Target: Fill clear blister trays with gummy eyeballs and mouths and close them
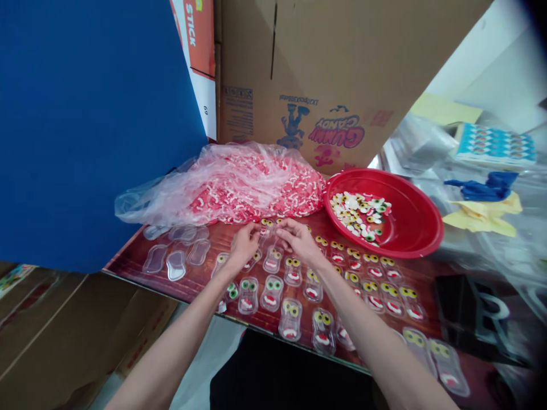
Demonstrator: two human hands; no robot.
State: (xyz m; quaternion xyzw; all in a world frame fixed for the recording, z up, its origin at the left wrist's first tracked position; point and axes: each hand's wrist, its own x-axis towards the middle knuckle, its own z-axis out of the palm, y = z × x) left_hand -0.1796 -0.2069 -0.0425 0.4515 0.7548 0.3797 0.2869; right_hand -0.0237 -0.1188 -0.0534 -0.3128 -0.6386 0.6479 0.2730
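Working over the near edge of the plastic bag of red-and-white candy [239, 185], both hands meet above one clear tray [265, 229] on the table [128, 263]. The left hand [243, 246] has its fingers curled toward the tray; the right hand [299, 240] pinches at it from the other side. How tight either grip is cannot be told: the fingertips overlap and cover most of the tray.

The tray's long axis appears to run away from the person, toward the bag, eye end farther off, matching the filled trays [290, 319] set in rows nearer than the bag. Its lower end is hidden by the fingers.

Right of the bag sits a red bowl [410, 228] holding loose eye candies [359, 213]. Empty clear trays [176, 263] lie in front of the bag's left end. Behind the bag stands a cardboard carton [342, 68], its print upside down. The trays at the lower right are blurred and partly cut off by the right forearm.
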